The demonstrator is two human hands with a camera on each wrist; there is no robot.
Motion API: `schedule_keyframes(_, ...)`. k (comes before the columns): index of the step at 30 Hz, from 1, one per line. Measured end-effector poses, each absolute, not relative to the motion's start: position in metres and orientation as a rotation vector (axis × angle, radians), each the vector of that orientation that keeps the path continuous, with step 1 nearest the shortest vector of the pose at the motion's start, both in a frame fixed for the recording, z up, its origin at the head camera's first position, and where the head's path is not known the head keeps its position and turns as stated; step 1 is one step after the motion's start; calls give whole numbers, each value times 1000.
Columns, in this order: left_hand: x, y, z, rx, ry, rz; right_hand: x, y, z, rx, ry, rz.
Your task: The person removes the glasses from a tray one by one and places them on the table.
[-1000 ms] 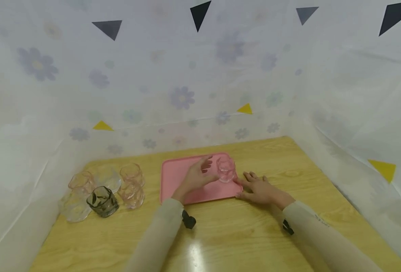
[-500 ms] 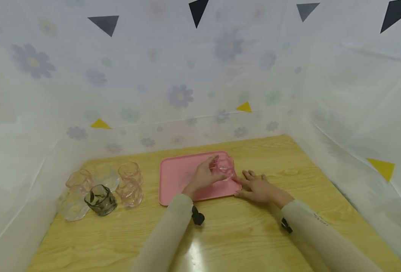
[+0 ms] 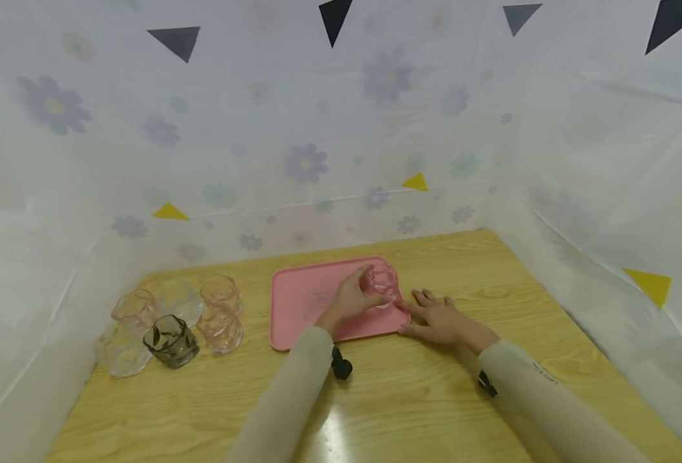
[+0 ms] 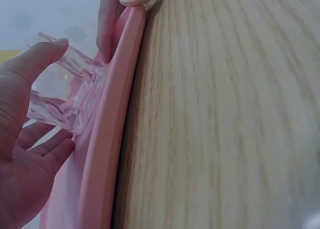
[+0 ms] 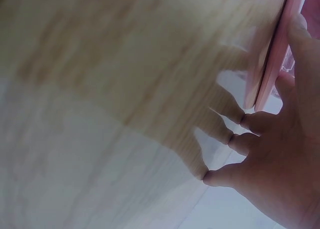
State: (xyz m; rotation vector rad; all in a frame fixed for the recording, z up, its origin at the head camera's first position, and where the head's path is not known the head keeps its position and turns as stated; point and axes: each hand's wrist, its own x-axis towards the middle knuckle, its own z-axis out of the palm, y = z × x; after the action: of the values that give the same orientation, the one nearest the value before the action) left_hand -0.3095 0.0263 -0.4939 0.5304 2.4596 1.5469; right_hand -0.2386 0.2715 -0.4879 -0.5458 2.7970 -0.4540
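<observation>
On the right part of the pink tray stands a clear, wavy-sided glass cup. My left hand holds this cup from its left side. In the left wrist view, the thumb lies along the near side of the cup and the other fingers reach behind it, close to the tray floor. My right hand rests at the tray's right end with its fingers spread. Its thumb and index finger touch the tray's rim, while the other fingertips press on the table, as the right wrist view shows.
At the table's left stand several glass cups: a dark grey one, pinkish ones such as the cup at the back, and clear ones at the far left. White sheeting with flowers walls the back and sides of the wooden table.
My left hand has moved right across the tray and come around the glass cup, with little motion in the last half second. My right hand has stayed at the tray's edge.
</observation>
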Motion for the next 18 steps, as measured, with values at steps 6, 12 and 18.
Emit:
schedule_keyframes(6,-311,27,-493,515,2478,1533,-239,271,-486,-546,2796,-460)
schedule_keyframes(12,-311,29,-494,510,2481,1538,-239,269,-486,-548,2790,-461)
schedule_keyframes(18,-309,30,-496,489,2459,1574,-237,270,-486,-544,2794,-465)
